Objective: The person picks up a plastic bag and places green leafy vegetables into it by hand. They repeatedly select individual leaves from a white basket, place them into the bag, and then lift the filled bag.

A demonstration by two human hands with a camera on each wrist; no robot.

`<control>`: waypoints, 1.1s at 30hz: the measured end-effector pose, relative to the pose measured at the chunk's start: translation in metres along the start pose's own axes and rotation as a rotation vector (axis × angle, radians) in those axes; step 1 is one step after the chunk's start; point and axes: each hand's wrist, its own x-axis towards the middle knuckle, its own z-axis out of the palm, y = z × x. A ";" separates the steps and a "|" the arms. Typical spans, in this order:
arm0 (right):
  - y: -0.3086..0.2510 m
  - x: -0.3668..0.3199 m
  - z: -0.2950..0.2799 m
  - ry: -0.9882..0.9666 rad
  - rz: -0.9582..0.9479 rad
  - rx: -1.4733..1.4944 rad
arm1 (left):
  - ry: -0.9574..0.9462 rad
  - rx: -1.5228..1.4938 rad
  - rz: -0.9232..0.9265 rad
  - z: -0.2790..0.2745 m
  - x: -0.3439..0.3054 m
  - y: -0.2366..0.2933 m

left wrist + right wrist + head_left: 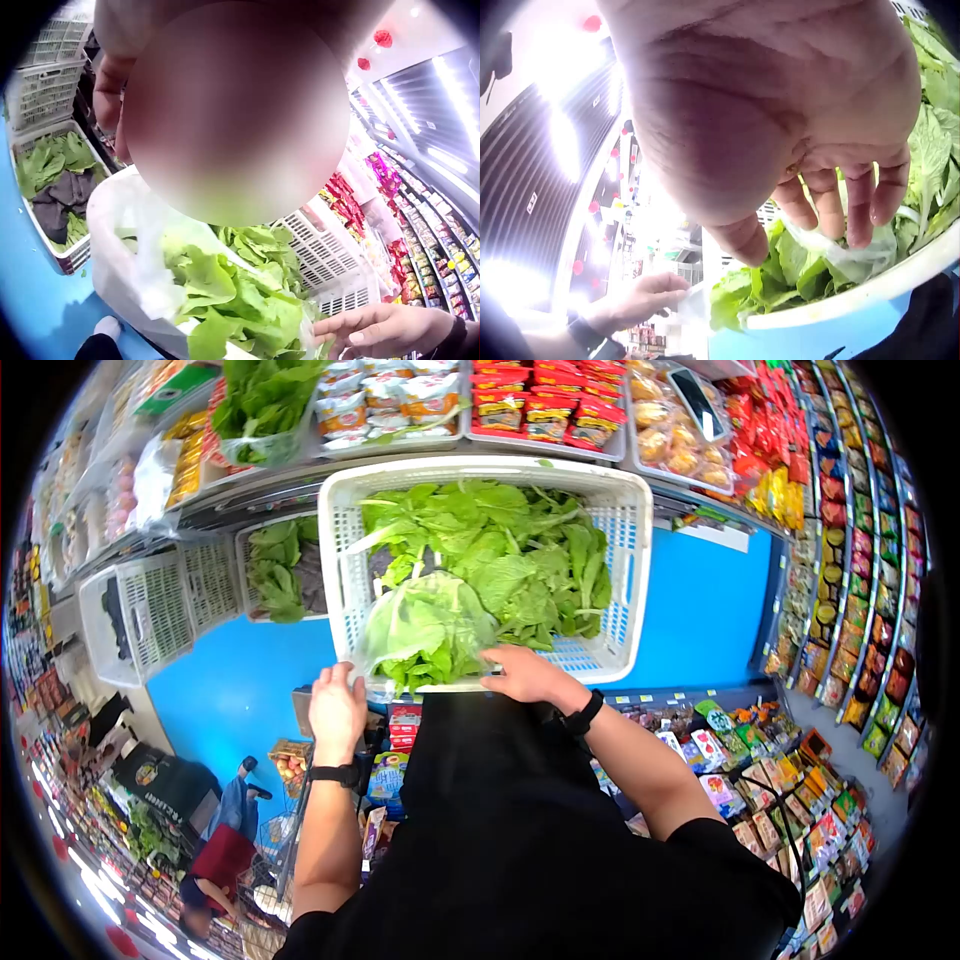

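Observation:
A clear plastic bag point(420, 615) of leafy greens lies at the front left of a white basket point(642, 580), on more loose leafy greens point(520, 550). My left hand point(338, 710) is at the basket's front left corner and pinches the bag's edge; the right wrist view shows the film at the fingertips of this left hand point(641, 301). My right hand point(525, 675) reaches over the front rim from the right. Its fingers point(860, 206) are bent loosely and touch the bag's side, with the thumb apart. In the left wrist view a blurred disc covers most of the left hand.
Packaged snacks point(545, 410) and a bag of greens point(262, 405) line the shelf behind. A smaller crate point(245, 560) with greens and a dark cloth stands left, beside stacked white crates point(150, 610). Another person point(225, 855) with a cart is at lower left.

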 end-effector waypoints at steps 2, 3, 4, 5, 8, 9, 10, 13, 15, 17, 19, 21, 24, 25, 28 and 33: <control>0.028 0.005 -0.003 0.125 -0.016 0.081 | 0.013 -0.058 0.033 -0.010 0.004 0.014; 0.031 0.007 -0.020 0.179 0.123 0.055 | 0.031 -0.088 0.045 -0.014 0.005 0.021; 0.033 0.011 -0.040 0.229 0.260 0.031 | 0.028 -0.095 0.054 -0.013 0.005 0.028; 0.050 0.016 -0.052 0.353 0.292 -0.018 | 0.040 -0.121 0.092 -0.013 0.005 0.035; 0.121 0.040 -0.076 0.493 0.431 -0.194 | 0.016 -0.259 0.198 -0.007 0.003 0.054; 0.136 0.045 -0.081 0.502 0.535 -0.325 | -0.019 -0.323 0.228 -0.005 0.001 0.062; 0.141 0.047 -0.083 0.507 0.536 -0.322 | -0.063 -0.377 0.240 -0.006 -0.002 0.071; 0.163 0.053 -0.082 0.427 0.744 -0.215 | -0.175 -0.441 0.302 -0.005 -0.010 0.089; 0.180 0.065 -0.069 0.415 0.758 0.002 | -0.162 -0.462 0.319 -0.002 -0.015 0.097; 0.173 0.070 -0.056 0.459 0.748 -0.039 | -0.201 -0.451 0.332 0.003 -0.018 0.101; 0.158 0.075 -0.047 0.467 0.742 -0.119 | -0.224 -0.456 0.301 -0.002 -0.020 0.109; 0.154 0.082 -0.041 0.521 0.765 -0.158 | -0.300 -0.435 0.251 -0.007 -0.020 0.116; 0.150 0.086 -0.040 0.696 0.591 -0.066 | -0.279 -0.450 0.237 -0.009 -0.022 0.119; 0.137 0.082 -0.045 0.694 0.598 -0.061 | -0.287 -0.447 0.238 -0.007 -0.024 0.118; 0.086 0.078 -0.067 0.692 0.372 -0.031 | -0.279 -0.426 0.219 0.001 -0.023 0.120; 0.021 0.071 -0.068 0.697 -0.276 0.116 | -0.342 -0.386 0.260 0.011 -0.018 0.136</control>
